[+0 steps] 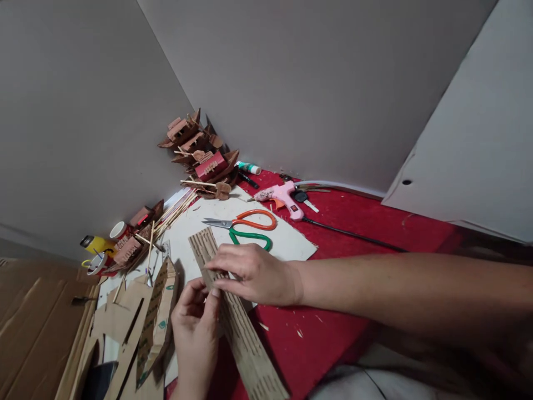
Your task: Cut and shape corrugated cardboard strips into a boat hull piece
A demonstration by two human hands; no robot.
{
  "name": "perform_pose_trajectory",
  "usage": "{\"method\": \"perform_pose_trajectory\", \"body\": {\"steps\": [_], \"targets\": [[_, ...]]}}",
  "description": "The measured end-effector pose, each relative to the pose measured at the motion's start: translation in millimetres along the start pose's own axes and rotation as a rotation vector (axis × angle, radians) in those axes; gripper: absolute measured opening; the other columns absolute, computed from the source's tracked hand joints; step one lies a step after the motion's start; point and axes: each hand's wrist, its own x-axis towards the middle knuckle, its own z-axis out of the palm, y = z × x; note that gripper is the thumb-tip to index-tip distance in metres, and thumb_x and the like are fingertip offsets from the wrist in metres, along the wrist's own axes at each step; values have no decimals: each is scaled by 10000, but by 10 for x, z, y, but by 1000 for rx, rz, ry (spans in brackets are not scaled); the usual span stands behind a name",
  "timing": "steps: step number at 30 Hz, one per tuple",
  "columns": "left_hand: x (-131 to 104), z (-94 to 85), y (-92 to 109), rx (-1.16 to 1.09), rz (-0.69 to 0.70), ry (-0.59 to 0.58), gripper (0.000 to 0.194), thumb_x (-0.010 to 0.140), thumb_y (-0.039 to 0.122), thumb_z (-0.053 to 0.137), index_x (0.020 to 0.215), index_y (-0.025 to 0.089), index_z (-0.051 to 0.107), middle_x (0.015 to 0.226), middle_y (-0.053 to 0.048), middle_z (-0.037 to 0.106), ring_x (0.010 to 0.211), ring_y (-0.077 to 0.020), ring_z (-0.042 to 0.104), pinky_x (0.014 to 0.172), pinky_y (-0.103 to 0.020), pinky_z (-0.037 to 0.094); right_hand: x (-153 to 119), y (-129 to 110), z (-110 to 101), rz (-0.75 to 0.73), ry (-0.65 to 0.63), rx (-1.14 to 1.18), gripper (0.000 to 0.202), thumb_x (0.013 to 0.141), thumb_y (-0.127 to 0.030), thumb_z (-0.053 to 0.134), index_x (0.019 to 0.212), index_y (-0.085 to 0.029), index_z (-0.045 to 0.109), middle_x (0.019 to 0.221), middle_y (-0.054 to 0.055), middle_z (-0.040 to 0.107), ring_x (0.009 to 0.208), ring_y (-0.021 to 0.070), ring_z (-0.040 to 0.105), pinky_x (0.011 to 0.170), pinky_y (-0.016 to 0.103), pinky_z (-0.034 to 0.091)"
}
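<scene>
A long cardboard strip (245, 339) with rows of dark ridges runs slantwise from the middle of the view to the bottom edge. My left hand (197, 328) grips its left edge, thumb on top and fingers curled at the side. My right hand (254, 272) lies across the strip from the right, its fingers bent and pressed on the ridged face near the left thumb. Just beyond the strip, scissors (245, 225) with one orange and one green handle lie on white board (291, 244). A cardboard boat hull (160, 322) stands left of my left hand.
A pink glue gun (285, 197) with a black cord lies on the red table (350, 211), beside a key (310, 204). Brown model boats (208, 161) and thin sticks (179, 205) stand toward the back. Cups (119, 230) and large cardboard (37, 328) are at left.
</scene>
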Motion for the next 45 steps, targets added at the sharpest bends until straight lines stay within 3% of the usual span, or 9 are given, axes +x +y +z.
{"method": "perform_pose_trajectory", "body": {"steps": [3, 13, 20, 25, 29, 33, 38, 42, 45], "targets": [[-18, 19, -34, 63, 22, 11, 176, 743, 284, 702, 879, 181, 656, 758, -1, 662, 701, -116, 596, 642, -175, 459, -40, 5, 51, 14, -28, -38, 206, 873, -204, 554, 1003, -66, 633, 825, 108, 633, 751, 178, 588, 657, 276, 481], [-35, 88, -95, 85, -3, 28, 186, 718, 301, 719, 844, 178, 660, 745, -8, 666, 696, -121, 597, 631, -177, 455, -52, 26, 59, 188, -110, -15, 52, 821, -158, 609, 859, -128, 629, 792, 47, 622, 744, 149, 581, 665, 235, 442], [-34, 115, -98, 135, 0, 59, 196, 693, 304, 735, 818, 170, 665, 704, -2, 656, 646, -120, 575, 595, -182, 439, -25, 30, 23, 180, -181, -41, 79, 843, -121, 548, 797, -138, 610, 775, 40, 597, 755, 148, 561, 682, 239, 424], [-20, 123, -69, 9, -14, 35, 211, 720, 297, 715, 898, 201, 657, 802, 3, 682, 705, -114, 587, 643, -175, 451, -9, 58, -3, 117, -108, -37, 89, 868, -160, 535, 904, -114, 602, 826, 67, 615, 781, 160, 570, 711, 256, 449], [-16, 118, -82, 75, -12, 39, 215, 717, 297, 719, 901, 198, 666, 767, 9, 674, 689, -107, 581, 630, -162, 444, -27, 88, 2, 85, -98, -32, 140, 886, -165, 523, 944, -98, 631, 844, 80, 631, 799, 156, 588, 728, 246, 463], [-34, 105, -124, 119, 9, 50, 194, 718, 290, 719, 882, 201, 667, 758, 13, 664, 696, -107, 577, 640, -162, 444, -64, 61, 36, 129, -136, -33, 112, 864, -122, 531, 831, -127, 638, 805, 47, 618, 784, 140, 583, 700, 224, 454], [-19, 106, -125, 96, -46, 18, 209, 708, 305, 727, 864, 181, 662, 766, -5, 661, 721, -120, 588, 652, -175, 450, -73, 49, 73, 191, -217, -82, 82, 855, -138, 529, 851, -126, 610, 839, 58, 601, 763, 159, 561, 668, 254, 441], [31, 77, -105, -97, -161, -16, 243, 727, 328, 716, 910, 199, 623, 668, 35, 611, 620, -85, 557, 592, -157, 430, -3, 106, 10, 174, -90, 0, 72, 855, -135, 514, 805, -145, 566, 783, 37, 573, 740, 143, 528, 685, 250, 421], [41, 45, -95, -156, -206, 26, 267, 738, 354, 705, 936, 211, 598, 555, 74, 541, 471, -49, 448, 490, -132, 362, 65, 110, -47, 365, 70, 138, 62, 830, -166, 541, 769, -156, 535, 676, -13, 521, 618, 105, 475, 594, 220, 389]]}}
